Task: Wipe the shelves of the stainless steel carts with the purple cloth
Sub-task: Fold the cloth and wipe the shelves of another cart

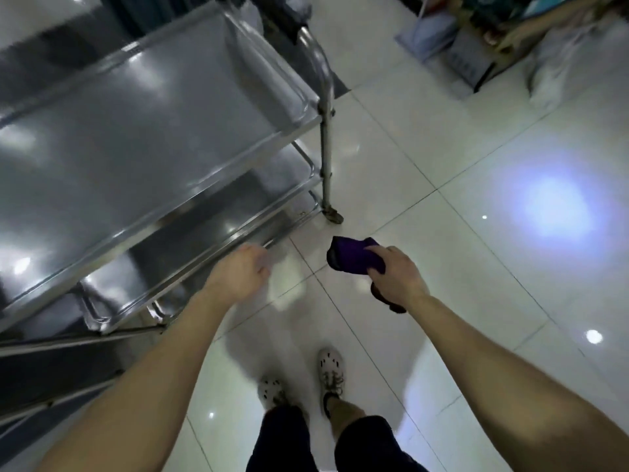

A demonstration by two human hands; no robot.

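Observation:
A stainless steel cart [143, 131] with a broad top shelf and lower shelves [211, 233] fills the left of the head view. My right hand [398, 277] is shut on the folded purple cloth [350, 255], held in the air over the floor, to the right of the cart's near corner. My left hand [238, 270] hovers just beside the edge of a lower shelf, fingers curled with nothing in them; I cannot tell whether it touches the rim. The frame is motion-blurred.
The cart's corner post and castor [333, 216] stand on glossy white floor tiles [476, 165]. My feet in pale clogs [330, 366] are below. Boxes and bags [469, 56] sit at the back right, with another person's hand near them.

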